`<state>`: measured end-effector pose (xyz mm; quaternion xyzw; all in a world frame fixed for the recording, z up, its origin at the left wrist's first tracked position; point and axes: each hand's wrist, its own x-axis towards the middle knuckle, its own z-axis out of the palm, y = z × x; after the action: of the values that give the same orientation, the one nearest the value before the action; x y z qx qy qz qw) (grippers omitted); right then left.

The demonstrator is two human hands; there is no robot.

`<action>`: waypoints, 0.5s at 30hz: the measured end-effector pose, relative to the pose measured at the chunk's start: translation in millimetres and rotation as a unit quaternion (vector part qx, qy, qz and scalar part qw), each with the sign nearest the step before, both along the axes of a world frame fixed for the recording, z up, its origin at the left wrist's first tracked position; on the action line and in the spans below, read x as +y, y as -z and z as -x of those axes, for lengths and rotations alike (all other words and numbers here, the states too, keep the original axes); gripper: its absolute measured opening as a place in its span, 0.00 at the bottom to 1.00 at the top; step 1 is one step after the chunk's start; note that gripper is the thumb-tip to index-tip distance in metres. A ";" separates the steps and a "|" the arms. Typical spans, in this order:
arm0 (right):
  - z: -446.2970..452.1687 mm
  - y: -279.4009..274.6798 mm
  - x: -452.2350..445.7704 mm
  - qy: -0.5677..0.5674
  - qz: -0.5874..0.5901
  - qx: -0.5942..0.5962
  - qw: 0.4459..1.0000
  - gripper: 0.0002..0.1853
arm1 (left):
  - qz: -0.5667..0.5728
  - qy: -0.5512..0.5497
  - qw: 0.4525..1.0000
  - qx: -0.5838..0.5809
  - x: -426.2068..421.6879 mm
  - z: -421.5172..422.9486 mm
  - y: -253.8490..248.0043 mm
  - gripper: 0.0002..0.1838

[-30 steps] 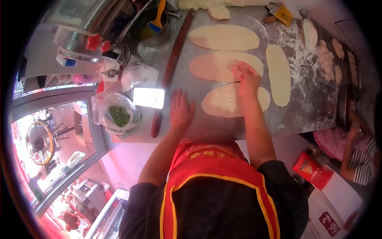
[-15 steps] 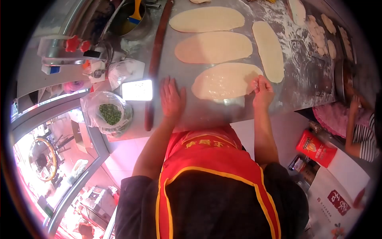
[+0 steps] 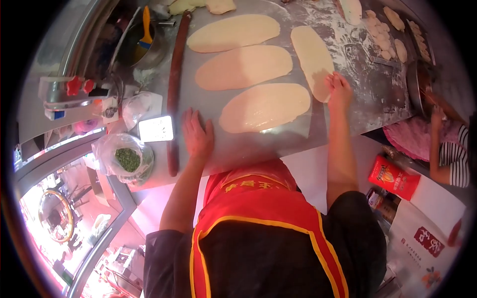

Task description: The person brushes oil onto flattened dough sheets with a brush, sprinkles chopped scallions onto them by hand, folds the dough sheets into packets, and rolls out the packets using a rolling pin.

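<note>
My left hand [image 3: 198,136] lies flat on the metal table, fingers apart, just right of the long brown rolling pin [image 3: 176,94]. Fingers pinched together, my right hand [image 3: 339,90] is at the lower end of the upright dough sheet [image 3: 312,54]; what it grips is too small to make out. Three more flat oval dough sheets lie to the left: a top one [image 3: 233,33], a middle one [image 3: 243,67] and a bottom one [image 3: 266,108] with a wet shine.
Left of the pin are a lit phone [image 3: 156,128], a bag of chopped greens [image 3: 127,159] and a pot [image 3: 156,47] with an orange-handled brush. Small dough pieces [image 3: 380,35] lie at the upper right. Another person's arm [image 3: 435,134] reaches toward a round pan [image 3: 415,87] at the right.
My right hand has moved from above the bottom dough sheet, past its right end, to the upright sheet. My left hand stays flat on the table. The view has shifted.
</note>
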<state>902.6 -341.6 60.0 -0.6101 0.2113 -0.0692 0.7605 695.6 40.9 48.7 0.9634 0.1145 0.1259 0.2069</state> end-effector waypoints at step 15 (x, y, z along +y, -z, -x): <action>-79.7 -32.4 -21.8 -0.270 0.201 0.078 0.938 0.09 | -0.023 -0.017 1.000 0.010 -6.2 -3.6 -4.5 0.25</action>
<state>982.4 -363.4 92.4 -0.7879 0.0786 0.1452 0.5932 699.1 34.6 53.2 0.9671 0.1302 0.1222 0.1810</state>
